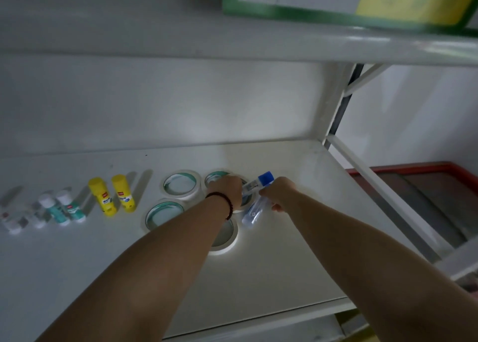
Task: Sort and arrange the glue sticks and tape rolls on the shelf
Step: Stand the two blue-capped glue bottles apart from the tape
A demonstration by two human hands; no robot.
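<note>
On the white shelf [284, 264] glue sticks lie in a row at the left: several small white ones [15, 221], two teal-and-white ones [62, 208] and two yellow ones [112, 195]. Several tape rolls lie flat in the middle, among them one at the back [181, 185], one nearer the front [164, 213] and one half under my left forearm [226, 239]. My left hand [226, 189], with a black bracelet, grips a blue-capped glue tube [265, 179] above the rolls. My right hand [278, 191] grips a clear bluish glue tube [252, 213] pointing down toward the shelf.
An upper shelf board [232, 44] hangs overhead with a green and yellow box [362, 5] on it. The shelf's upright post [341, 103] and a slanted brace [382, 199] stand at the right, with a red-edged floor [426, 183] beyond.
</note>
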